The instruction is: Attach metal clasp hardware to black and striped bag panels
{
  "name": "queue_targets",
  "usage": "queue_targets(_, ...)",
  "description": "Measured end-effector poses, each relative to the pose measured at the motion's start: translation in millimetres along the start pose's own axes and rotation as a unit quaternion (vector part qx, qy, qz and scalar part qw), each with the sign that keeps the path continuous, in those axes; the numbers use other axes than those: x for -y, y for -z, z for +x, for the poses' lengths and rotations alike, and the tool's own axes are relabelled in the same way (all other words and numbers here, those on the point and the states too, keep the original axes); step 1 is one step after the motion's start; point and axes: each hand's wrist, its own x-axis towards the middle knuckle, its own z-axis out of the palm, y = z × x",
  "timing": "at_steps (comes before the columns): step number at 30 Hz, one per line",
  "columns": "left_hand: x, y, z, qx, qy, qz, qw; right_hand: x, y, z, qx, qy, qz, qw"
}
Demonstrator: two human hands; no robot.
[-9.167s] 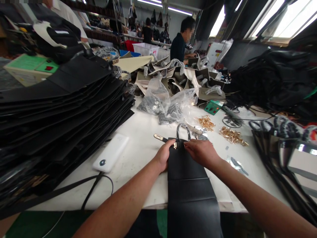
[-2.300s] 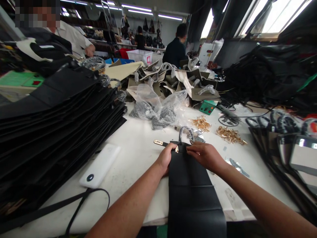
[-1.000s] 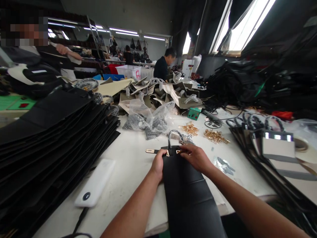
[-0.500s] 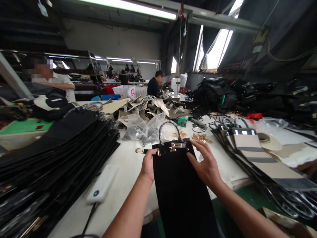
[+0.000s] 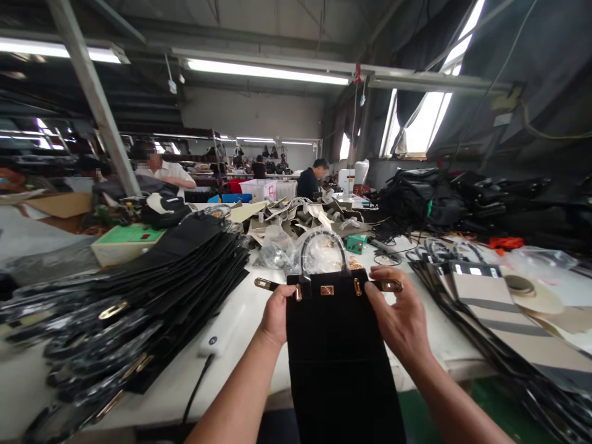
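Note:
A black bag panel [image 5: 340, 364] with a plastic-wrapped looped handle [image 5: 324, 237] hangs over the table's front edge between my hands. My left hand [image 5: 276, 316] pinches its upper left edge, thumb by a gold strap loop [image 5: 298, 292]. A strap end with a metal plate [image 5: 264, 283] sticks out beyond that hand. My right hand [image 5: 401, 311] grips the upper right corner, thumb on the front and fingers behind. Another strap end with a metal plate [image 5: 391, 285] lies at its fingers. Midway along the top, a gold lock plate [image 5: 327, 290] shows uncovered.
Stacked black panels [image 5: 198, 259] with wrapped handles lie at left, beige-and-grey striped panels [image 5: 485, 299] at right. A white power bank [image 5: 224, 330] with a cable rests on the table. Plastic bags [image 5: 272, 246], a green box [image 5: 356, 243] and scraps lie behind. Several people sit further back.
The right strap has come off the lock plate and now points outward to the right, by my right hand. My left hand keeps its hold. The view has tilted up and turned left.

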Motion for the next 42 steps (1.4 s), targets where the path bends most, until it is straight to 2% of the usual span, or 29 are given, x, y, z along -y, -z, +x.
queue_targets(2,-1.2,-1.4,-3.6,-0.004,-0.004,0.006,1.0,-0.2,5.4,-3.9,-0.036,0.002,-0.042,0.998)
queue_targets(4,-0.5,-3.1,-4.3,-0.009,0.005,0.015,1.0,-0.3,9.7,-6.9,-0.061,0.066,-0.095,0.991)
queue_targets(5,0.5,-3.9,-3.7,-0.009,0.013,0.018,1.0,-0.1,11.0,-7.7,-0.05,0.116,-0.122,0.985)
queue_targets(7,3.5,-4.8,-1.1,-0.005,0.029,0.019,0.999,-0.2,10.8,-6.8,0.022,0.21,-0.166,0.963)
queue_targets(9,6.7,-4.0,2.5,-0.002,0.031,0.018,0.999,-2.5,6.4,-3.0,0.132,0.251,-0.183,0.941)
queue_targets(10,8.1,-2.6,4.6,-0.004,0.031,0.018,0.999,-4.9,2.7,-0.6,0.179,0.247,-0.183,0.934)
queue_targets(12,10.2,2.0,8.8,-0.013,0.035,0.016,0.999,-12.3,-7.2,3.3,0.228,0.217,-0.186,0.931)
queue_targets(14,11.9,9.1,13.7,-0.023,0.047,0.01,0.999,-22.2,-19.1,5.1,0.24,0.191,-0.2,0.931)
queue_targets(17,15.5,23.5,22.6,-0.041,0.061,0.005,0.997,-39.0,-37.1,4.9,0.252,0.188,-0.221,0.923)
queue_targets(21,23.8,43.4,35.6,-0.082,0.087,0.023,0.993,-66.5,-57.6,5.5,0.335,0.2,-0.18,0.903)
queue_targets(24,31.8,59.4,52.4,-0.124,0.101,0.047,0.986,-99.5,-76.8,7.5,0.379,0.187,-0.139,0.896)
queue_targets(27,41.6,83.3,79.8,-0.151,0.115,0.055,0.98,-138.6,-104.1,8.0,0.403,0.207,-0.14,0.88)
queue_targets(30,55.4,115.0,107.8,-0.178,0.13,0.029,0.975,-171.2,-129.0,1.9,0.409,0.229,-0.151,0.87)
queue_targets(33,68.0,145.1,125.8,-0.215,0.146,0.012,0.966,-200.9,-144.8,-9.6,0.423,0.239,-0.141,0.862)
queue_targets(35,70.5,158.0,131.0,-0.223,0.152,0.005,0.963,-223.0,-152.0,-15.6,0.42,0.257,-0.123,0.862)
queue_targets(37,67.3,162.0,131.7,-0.224,0.156,-0.003,0.962,-243.7,-157.8,-16.7,0.391,0.287,-0.107,0.868)
queue_targets(39,61.3,157.2,129.1,-0.233,0.164,-0.004,0.959,-254.7,-159.6,-12.3,0.365,0.301,-0.096,0.876)
queue_targets(41,55.8,146.8,123.8,-0.242,0.17,-0.003,0.955,-248.4,-153.0,-3.5,0.385,0.279,-0.095,0.875)
queue_targets(42,53.9,141.4,120.8,-0.245,0.159,-0.002,0.956,-238.7,-146.8,2.0,0.421,0.258,-0.099,0.864)
